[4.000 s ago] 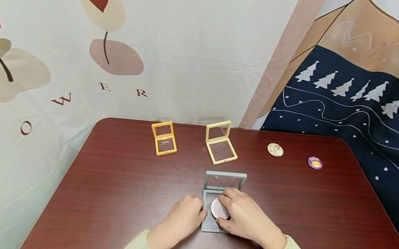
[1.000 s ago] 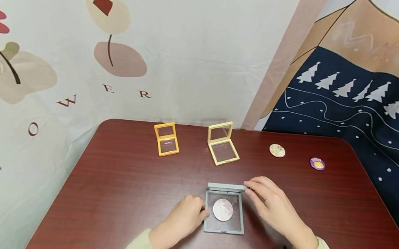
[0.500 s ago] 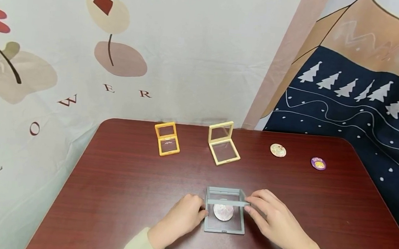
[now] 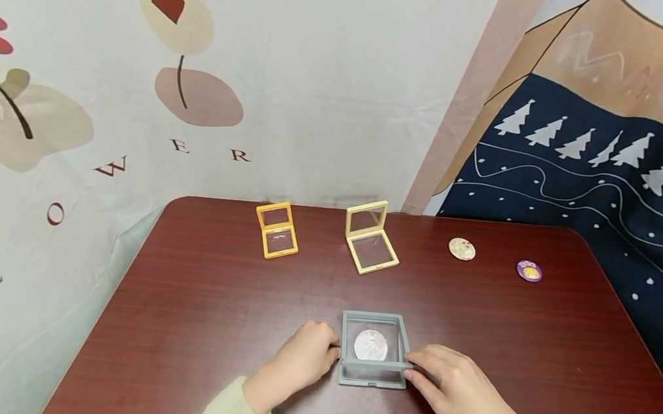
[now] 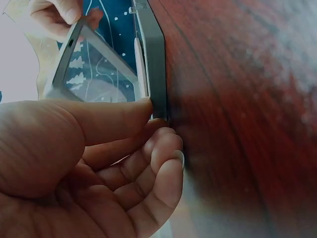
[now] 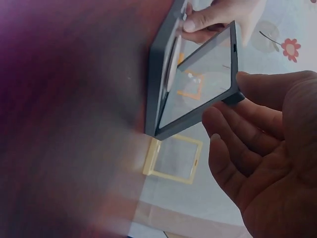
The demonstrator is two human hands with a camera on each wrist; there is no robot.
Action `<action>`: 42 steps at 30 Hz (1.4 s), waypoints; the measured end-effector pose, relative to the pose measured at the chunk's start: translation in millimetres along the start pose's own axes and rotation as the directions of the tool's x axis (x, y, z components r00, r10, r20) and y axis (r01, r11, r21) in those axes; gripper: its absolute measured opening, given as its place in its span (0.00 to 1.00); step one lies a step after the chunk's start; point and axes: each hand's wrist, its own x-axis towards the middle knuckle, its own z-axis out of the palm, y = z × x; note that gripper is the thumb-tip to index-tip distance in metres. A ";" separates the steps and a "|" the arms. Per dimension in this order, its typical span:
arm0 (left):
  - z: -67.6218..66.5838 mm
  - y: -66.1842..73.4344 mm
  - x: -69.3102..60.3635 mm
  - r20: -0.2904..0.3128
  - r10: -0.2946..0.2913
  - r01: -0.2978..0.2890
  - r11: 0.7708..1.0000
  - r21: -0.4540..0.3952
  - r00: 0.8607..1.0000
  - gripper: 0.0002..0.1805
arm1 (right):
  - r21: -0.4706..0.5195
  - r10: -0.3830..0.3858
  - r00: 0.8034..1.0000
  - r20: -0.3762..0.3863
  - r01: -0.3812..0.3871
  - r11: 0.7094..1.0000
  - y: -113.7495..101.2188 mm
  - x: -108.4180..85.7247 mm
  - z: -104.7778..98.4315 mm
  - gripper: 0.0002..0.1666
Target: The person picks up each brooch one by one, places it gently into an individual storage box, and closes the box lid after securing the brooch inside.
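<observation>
A round pale badge is being contained in a grey clear-windowed case on the worktop, whose base is being pinched at its left edge by the left hand, apparently for steadiness. The tilted lid is being gripped at its right corner by the right hand; beyond, an orange case and a yellow case are standing open.
</observation>
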 end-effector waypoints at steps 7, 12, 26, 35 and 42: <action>-0.4 0.6 0.2 0.008 -0.012 0.012 1.000 -0.008 1.000 0.18 | 0.022 -0.016 1.000 0.022 0.015 1.000 -0.1 -4.0 5.1 0.16; -0.2 0.9 -0.3 0.009 -0.010 0.010 1.000 -0.017 1.000 0.20 | 0.020 -0.049 0.998 0.034 0.048 0.999 2.0 -5.7 8.1 0.13; -5.4 6.3 -7.6 0.021 -0.023 0.023 1.000 0.014 1.000 0.24 | 0.030 -0.087 0.993 0.084 0.085 0.996 5.4 -7.7 13.2 0.17; -6.5 18.0 -15.9 0.095 -0.037 0.034 0.999 0.036 0.995 0.20 | 0.018 -0.081 0.992 0.100 0.080 0.997 4.0 -7.2 13.6 0.17; -2.5 17.0 -15.8 0.102 -0.013 0.006 0.997 0.072 0.995 0.22 | 0.005 -0.084 0.990 0.114 0.084 0.996 3.6 -8.2 14.7 0.15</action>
